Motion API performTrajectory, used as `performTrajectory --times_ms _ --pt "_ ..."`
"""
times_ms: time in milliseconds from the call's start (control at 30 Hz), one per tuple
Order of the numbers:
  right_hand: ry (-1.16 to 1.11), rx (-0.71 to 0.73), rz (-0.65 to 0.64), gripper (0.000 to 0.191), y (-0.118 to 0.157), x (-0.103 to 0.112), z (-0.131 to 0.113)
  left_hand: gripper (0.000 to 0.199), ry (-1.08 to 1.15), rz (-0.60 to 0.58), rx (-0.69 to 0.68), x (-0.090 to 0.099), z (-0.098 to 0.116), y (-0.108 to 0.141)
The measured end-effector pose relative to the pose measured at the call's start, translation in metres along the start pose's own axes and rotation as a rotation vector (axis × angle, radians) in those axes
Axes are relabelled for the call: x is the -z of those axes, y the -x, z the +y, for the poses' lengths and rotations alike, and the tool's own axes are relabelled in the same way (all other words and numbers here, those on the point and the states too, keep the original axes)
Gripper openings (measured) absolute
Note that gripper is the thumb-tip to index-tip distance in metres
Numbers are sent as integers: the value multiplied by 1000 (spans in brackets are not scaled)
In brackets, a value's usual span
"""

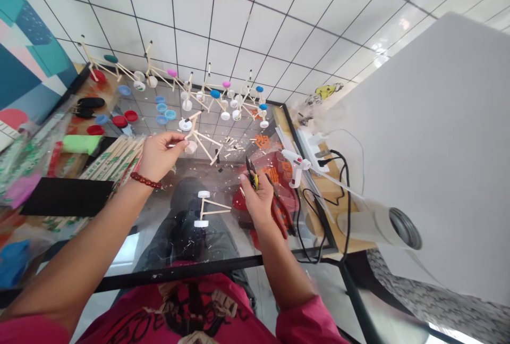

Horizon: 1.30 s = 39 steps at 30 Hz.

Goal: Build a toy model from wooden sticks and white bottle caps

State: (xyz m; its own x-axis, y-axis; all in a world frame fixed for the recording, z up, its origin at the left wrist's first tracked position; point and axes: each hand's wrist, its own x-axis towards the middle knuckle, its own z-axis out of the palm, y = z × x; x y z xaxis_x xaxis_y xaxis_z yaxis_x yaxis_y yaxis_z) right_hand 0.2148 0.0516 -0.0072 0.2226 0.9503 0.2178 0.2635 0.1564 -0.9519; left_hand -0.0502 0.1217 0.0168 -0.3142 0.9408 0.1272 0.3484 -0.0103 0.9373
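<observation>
My left hand [161, 155] pinches a small wooden-stick frame [205, 142] near its white cap wheels, at the left of the glass table [167, 232]. The frame's sticks point to the right. My right hand [257, 192] holds dark-jawed cutters [251, 168] over the red sheet, with the jaws pointing up and away. Between my arms, near the front, lies a piece with two white caps [203, 209] joined by thin sticks.
Finished stick models [215, 94] stand along the back edge. Blue caps [161, 107], red caps [119, 121] and stick packs [115, 160] lie left. Right are red-handled pliers [281, 214], a glue gun [295, 166], cables and a power strip [311, 144]. Wood scraps are scattered mid-table.
</observation>
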Motion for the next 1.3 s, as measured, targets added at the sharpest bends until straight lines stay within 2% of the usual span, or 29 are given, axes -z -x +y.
performTrajectory --times_ms 133,300,467,800,1000,1167,1300 --pt "9 7 7 25 -1 0 0 21 188 106 90 -19 -13 7" --pt "28 17 -3 23 -2 1 -3 16 170 143 106 -25 -13 16" --pt "18 13 -12 25 -2 1 -3 16 134 136 112 -23 -9 21" --pt "4 18 -11 25 -2 2 1 15 66 107 32 -26 -17 21" --pt "0 20 -5 25 -2 1 -2 20 57 58 46 -26 -19 23" --pt "10 16 -3 25 -2 2 -2 21 -65 25 -60 -23 -26 25" --pt "17 11 -5 25 -2 2 -4 25 -99 -2 -86 -21 -30 30"
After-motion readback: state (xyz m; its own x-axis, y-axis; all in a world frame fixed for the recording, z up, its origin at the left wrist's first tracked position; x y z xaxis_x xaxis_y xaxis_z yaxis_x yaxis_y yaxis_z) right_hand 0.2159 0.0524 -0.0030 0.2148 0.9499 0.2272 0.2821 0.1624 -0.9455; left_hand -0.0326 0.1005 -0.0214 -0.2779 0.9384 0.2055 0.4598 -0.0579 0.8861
